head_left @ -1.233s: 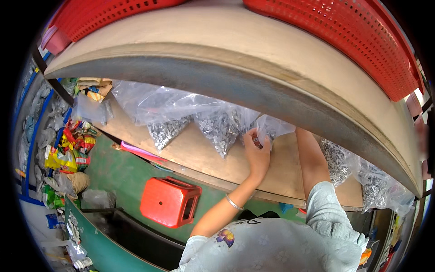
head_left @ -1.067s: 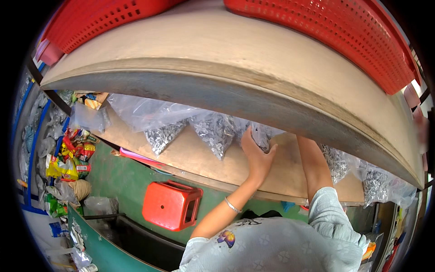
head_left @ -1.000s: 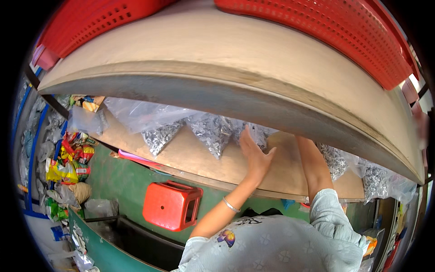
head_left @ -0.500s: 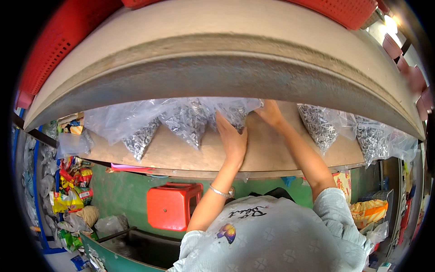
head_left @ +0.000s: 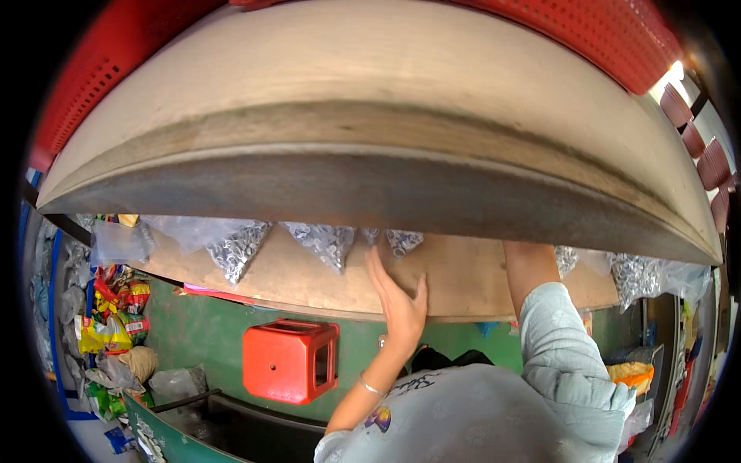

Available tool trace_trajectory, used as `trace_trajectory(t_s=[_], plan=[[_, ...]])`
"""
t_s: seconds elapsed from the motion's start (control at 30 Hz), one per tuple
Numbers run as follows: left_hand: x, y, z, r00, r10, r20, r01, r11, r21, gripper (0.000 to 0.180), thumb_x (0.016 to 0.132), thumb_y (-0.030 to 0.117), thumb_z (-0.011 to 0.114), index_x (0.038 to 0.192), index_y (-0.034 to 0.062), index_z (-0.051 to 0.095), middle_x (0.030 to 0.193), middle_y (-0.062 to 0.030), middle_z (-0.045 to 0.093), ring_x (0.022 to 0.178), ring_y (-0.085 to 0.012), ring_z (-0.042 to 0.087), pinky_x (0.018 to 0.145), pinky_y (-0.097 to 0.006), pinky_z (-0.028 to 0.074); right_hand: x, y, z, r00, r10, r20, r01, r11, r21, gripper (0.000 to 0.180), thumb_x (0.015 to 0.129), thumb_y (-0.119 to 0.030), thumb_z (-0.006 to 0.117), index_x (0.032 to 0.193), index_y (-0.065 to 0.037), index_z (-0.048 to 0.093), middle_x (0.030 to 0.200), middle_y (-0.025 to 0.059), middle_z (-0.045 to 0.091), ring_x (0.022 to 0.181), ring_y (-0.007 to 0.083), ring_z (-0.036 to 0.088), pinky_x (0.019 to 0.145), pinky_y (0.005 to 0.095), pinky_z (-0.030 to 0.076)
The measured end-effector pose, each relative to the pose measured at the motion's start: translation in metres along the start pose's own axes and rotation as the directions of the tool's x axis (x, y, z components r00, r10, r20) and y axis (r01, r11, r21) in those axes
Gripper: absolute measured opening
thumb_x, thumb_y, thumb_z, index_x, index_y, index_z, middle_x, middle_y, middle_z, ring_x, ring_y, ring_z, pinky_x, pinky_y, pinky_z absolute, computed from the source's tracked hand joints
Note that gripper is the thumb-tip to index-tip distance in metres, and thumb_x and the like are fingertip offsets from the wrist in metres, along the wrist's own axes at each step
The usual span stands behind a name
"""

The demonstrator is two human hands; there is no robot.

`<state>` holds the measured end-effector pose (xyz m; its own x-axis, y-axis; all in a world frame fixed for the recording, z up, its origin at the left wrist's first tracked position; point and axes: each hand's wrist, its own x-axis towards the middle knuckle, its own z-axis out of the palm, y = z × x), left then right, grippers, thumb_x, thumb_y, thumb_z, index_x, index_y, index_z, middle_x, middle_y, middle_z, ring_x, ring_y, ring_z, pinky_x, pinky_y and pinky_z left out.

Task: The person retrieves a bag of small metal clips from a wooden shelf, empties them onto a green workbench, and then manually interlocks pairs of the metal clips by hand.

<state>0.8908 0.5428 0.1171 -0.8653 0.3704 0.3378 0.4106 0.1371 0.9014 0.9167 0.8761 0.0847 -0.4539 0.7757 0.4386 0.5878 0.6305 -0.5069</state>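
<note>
My left hand (head_left: 397, 299) is open over the lower wooden shelf (head_left: 471, 285), thumb apart from the stretched fingers. Just beyond its fingertips is the corner of a clear plastic bag of small silvery metal pieces (head_left: 404, 242). I cannot tell whether the fingers touch it. My right arm reaches far in under the upper shelf (head_left: 370, 185), which hides the right hand and whatever it touches. Two similar bags, a middle one (head_left: 323, 243) and a left one (head_left: 235, 251), lie left of my left hand. Right of my right arm lies another such bag (head_left: 637, 278).
Red perforated baskets (head_left: 587, 35) stand on the upper shelf, whose thick front edge overhangs the bags. A red plastic stool (head_left: 287, 363) stands on the green floor. Colourful packets (head_left: 116, 332) pile up at the left, beside a dark green open-topped bin (head_left: 262, 424).
My right hand has moved deeper under the upper shelf, out of sight. The bag between my hands has gone farther back, and my left hand has come off its side. The view has tilted.
</note>
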Motion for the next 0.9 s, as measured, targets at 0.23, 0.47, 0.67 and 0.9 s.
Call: trace_trajectory(t_s=[0.23,0.47,0.67,0.9], plan=[[-0.006,-0.012,0.003,0.996,0.057,-0.070,-0.053,0.996,0.066,0.071,0.071,0.000,0.061,0.128,-0.0083,0.020,0.129,-0.0260,0.025,0.124,-0.0424,0.019,0.101,-0.046,0.021,0.036,-0.004,0.042,0.992,0.121,0.045,-0.118,0.992,-0.051,0.049,0.079,-0.018,0.056,0.122,-0.001,0.039,0.122,0.0142,0.045,0.112,0.0277,0.042,0.096,0.0385,0.031],[-0.007,-0.015,0.002,0.994,0.102,-0.051,-0.095,0.987,0.129,0.061,0.071,0.001,0.061,0.123,-0.0068,0.030,0.126,-0.0240,0.030,0.123,-0.0437,0.022,0.099,-0.048,0.024,0.047,-0.009,0.064,0.976,0.215,0.035,-0.214,0.977,-0.027,0.049,0.079,-0.017,0.056,0.122,-0.001,0.039,0.123,0.0135,0.045,0.112,0.0268,0.042,0.096,0.0381,0.031],[-0.006,-0.018,0.000,0.983,0.180,-0.022,-0.172,0.967,0.189,0.054,0.071,0.001,0.060,0.119,-0.0068,0.036,0.125,-0.0239,0.032,0.121,-0.0442,0.024,0.097,-0.048,0.027,0.053,-0.015,0.064,0.964,0.256,-0.068,-0.242,0.956,0.166,0.049,0.078,-0.015,0.056,0.122,-0.001,0.038,0.123,0.0129,0.045,0.113,0.0261,0.042,0.096,0.0377,0.031],[-0.007,-0.019,0.002,0.981,0.195,-0.016,-0.189,0.968,0.164,0.056,0.070,0.001,0.060,0.120,-0.0045,0.036,0.125,-0.0224,0.033,0.121,-0.0419,0.025,0.098,-0.047,0.025,0.064,-0.050,0.018,0.912,0.349,-0.217,-0.039,0.600,0.799,0.049,0.078,-0.014,0.055,0.123,-0.001,0.038,0.124,0.0122,0.044,0.113,0.0252,0.042,0.096,0.0372,0.031]])
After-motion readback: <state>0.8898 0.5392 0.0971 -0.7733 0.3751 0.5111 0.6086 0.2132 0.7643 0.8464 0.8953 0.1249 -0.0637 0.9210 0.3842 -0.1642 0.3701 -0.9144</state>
